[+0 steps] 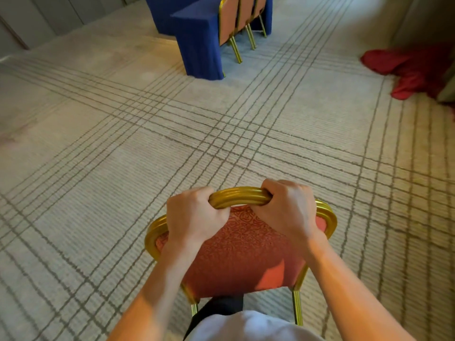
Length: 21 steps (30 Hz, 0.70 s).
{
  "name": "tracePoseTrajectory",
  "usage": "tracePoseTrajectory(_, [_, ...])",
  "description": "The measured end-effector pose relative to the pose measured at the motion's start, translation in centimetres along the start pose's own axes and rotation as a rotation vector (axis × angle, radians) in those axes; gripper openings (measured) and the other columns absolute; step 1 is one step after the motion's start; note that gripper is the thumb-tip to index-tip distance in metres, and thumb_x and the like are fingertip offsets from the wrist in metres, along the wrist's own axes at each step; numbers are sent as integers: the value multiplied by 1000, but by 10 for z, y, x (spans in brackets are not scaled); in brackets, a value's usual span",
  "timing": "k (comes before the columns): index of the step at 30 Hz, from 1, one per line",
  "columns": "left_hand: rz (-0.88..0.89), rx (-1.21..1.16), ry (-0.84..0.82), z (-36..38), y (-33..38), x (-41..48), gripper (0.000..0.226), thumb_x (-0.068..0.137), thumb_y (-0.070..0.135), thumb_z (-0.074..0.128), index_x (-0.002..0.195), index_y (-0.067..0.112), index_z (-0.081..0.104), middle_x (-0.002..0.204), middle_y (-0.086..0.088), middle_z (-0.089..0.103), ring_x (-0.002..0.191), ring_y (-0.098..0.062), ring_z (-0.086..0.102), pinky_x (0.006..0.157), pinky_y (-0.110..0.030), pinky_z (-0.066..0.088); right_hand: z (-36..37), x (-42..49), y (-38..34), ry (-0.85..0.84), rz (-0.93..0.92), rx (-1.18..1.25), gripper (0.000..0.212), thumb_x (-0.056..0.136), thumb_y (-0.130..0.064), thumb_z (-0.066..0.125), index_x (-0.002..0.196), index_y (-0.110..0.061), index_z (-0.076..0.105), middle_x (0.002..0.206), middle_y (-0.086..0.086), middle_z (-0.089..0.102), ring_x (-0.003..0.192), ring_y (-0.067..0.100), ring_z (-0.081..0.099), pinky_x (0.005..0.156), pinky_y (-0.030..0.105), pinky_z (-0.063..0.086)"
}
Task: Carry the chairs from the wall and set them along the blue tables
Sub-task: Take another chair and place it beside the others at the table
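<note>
A chair (pixel 243 244) with a gold frame and a red patterned back is right in front of me, low in the view. My left hand (pixel 194 215) grips the top rail of its back on the left. My right hand (pixel 283 207) grips the same rail on the right. Far ahead stands a table draped in blue cloth (pixel 199 43). Three matching chairs (pixel 230 23) stand in a row along its right side, backs toward me.
Pale carpet with grey crossing lines (pixel 147 134) stretches between me and the table. A heap of red cloth (pixel 413 70) lies on the floor at the right, beside a wall. Grey wall panels (pixel 37 18) run along the far left.
</note>
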State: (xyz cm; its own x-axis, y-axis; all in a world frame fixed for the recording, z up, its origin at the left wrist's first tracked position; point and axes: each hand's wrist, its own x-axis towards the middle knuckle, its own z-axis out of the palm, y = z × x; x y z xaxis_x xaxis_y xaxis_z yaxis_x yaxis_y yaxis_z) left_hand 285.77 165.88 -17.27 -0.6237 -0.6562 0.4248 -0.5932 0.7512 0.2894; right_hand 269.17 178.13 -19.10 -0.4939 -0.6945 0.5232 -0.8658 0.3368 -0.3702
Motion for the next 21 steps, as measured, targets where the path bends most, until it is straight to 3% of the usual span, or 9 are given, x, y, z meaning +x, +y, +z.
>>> tracePoseTrajectory(6, [19, -45, -40, 65, -6, 79, 34, 67, 40, 69, 52, 17, 49, 46, 7, 38, 46, -18, 36, 49, -26, 24, 36, 63, 45, -31, 56, -46, 35, 63, -39, 73, 58, -24, 41, 52, -4, 50, 48, 25, 54, 48, 26, 32])
tracePoseTrajectory(10, [41, -97, -95, 104, -14, 142, 39, 67, 42, 72, 52, 18, 45, 44, 8, 38, 43, -16, 37, 45, -23, 20, 58, 115, 71, -33, 77, -113, 36, 62, -34, 82, 56, -23, 47, 53, -6, 53, 49, 21, 56, 44, 28, 38])
tracePoseTrajectory(13, [114, -179, -81, 124, -10, 198, 41, 66, 42, 70, 54, 31, 33, 46, 12, 25, 44, -12, 29, 48, -16, 12, 67, 152, 92, -2, 150, -176, 34, 67, -38, 81, 56, -21, 54, 53, -7, 53, 51, 18, 55, 43, 29, 41])
tracePoseTrajectory(18, [217, -235, -71, 154, 1, 274, 34, 60, 36, 68, 51, 21, 39, 50, 12, 33, 46, -11, 31, 47, -20, 11, 73, 200, 122, 83, 235, -234, 30, 63, -41, 69, 58, -26, 44, 53, -7, 52, 50, 18, 53, 49, 24, 28])
tracePoseTrajectory(21, [294, -301, -20, 171, 9, 314, 32, 61, 35, 62, 55, 28, 32, 56, 13, 28, 53, -9, 29, 50, -18, 9, 78, 228, 144, 119, 263, -245, 38, 61, -33, 82, 57, -25, 45, 53, -7, 51, 50, 18, 53, 48, 25, 31])
